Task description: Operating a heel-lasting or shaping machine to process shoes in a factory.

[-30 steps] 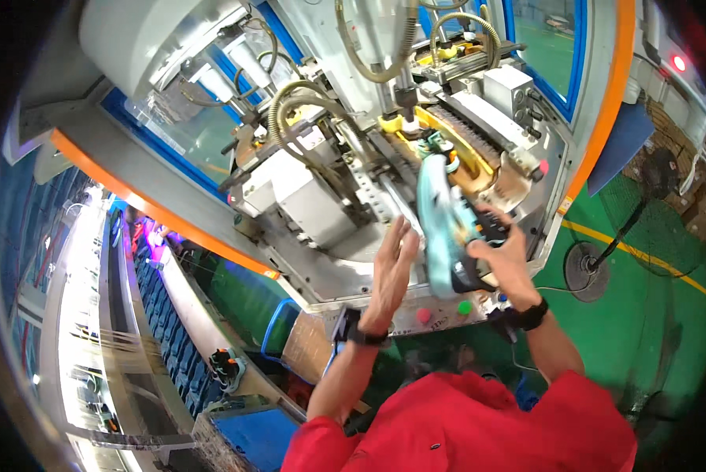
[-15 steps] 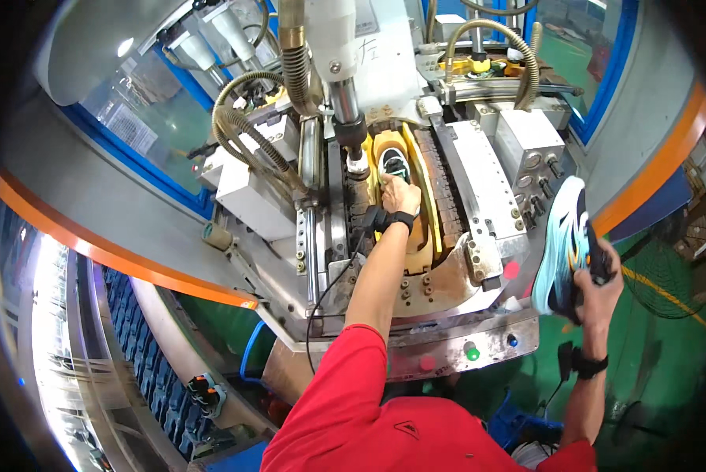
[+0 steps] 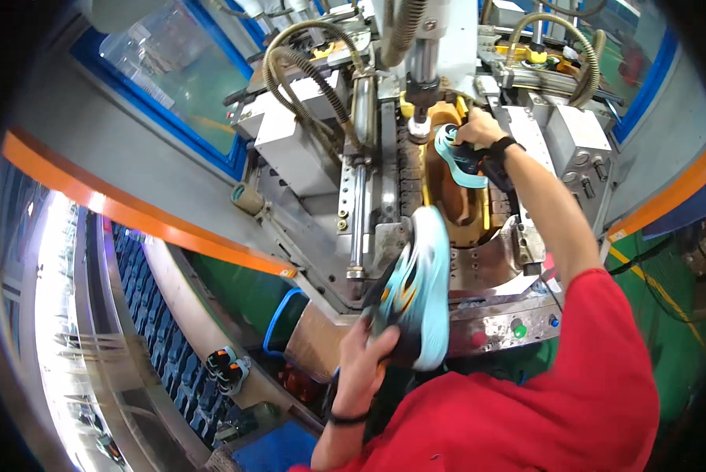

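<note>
In the lower middle, my left hand (image 3: 362, 358) is wrapped round the upper of a sports shoe (image 3: 430, 283), whose pale blue and white sole faces right. My right hand (image 3: 480, 130) grips a second sports shoe (image 3: 467, 164), dark with a pale blue sole, tilted over the machine's long brown-yellow cavity (image 3: 454, 204). Part of that shoe's upper is hidden by the hand. A vertical press rod (image 3: 422, 94) with a white tip hangs just left of it. Black bands circle both wrists.
White metal blocks (image 3: 302, 153) with curved hoses flank the cavity. On the front panel sit a green button (image 3: 519, 330) and a blue knob. More shoes (image 3: 229, 370) rest beside the conveyor (image 3: 160, 346) at left. An orange-edged guard (image 3: 156, 216) curves along the left side.
My left hand has come out of the cavity toward me, now holding a shoe. My right hand has carried its shoe from the far right to above the cavity. The view has shifted.
</note>
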{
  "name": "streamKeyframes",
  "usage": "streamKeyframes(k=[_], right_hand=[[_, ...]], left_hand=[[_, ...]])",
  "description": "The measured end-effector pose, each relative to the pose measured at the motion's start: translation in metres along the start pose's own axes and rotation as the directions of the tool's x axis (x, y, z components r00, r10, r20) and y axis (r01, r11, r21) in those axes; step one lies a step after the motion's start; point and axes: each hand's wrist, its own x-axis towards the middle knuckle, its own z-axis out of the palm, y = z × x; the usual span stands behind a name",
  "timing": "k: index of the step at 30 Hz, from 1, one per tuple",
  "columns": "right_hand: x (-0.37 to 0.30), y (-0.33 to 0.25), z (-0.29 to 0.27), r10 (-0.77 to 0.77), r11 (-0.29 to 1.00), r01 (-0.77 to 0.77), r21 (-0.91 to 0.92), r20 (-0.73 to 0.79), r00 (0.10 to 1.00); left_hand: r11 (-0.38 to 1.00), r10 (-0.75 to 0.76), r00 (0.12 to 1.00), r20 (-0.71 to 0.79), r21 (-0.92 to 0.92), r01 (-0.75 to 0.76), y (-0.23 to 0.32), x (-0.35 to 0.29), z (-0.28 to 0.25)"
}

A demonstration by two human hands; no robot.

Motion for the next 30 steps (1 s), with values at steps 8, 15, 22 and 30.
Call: streamKeyframes(k=[8,15,22,30], right_hand=[[0.037,0.003,0.124,-0.119,0.989,0.086,-0.118,-0.316,0.941],[-0.255,-0.024,0.128,-0.788,0.492,0.845,0.209,-0.307,0.534],[-0.332,0.025,0.297,-0.956,0.291,0.913,0.286,0.054,0.288],[-0.326,-0.028,0.292,-0.947,0.309,0.87,0.383,0.038,0.319]], left_hand=[[0.989,0.137,0.8,-0.584,0.029,-0.148,-0.06,-0.189,-0.074],[0.906,-0.081,0.443,-0.893,-0.251,-0.341,-0.203,-0.24,-0.078],[0.718,-0.284,0.218,-0.934,-0.358,-0.597,-0.331,-0.304,-0.12],[0.727,-0.401,-0.28,-0.872,-0.117,-0.676,-0.47,-0.417,-0.205]])
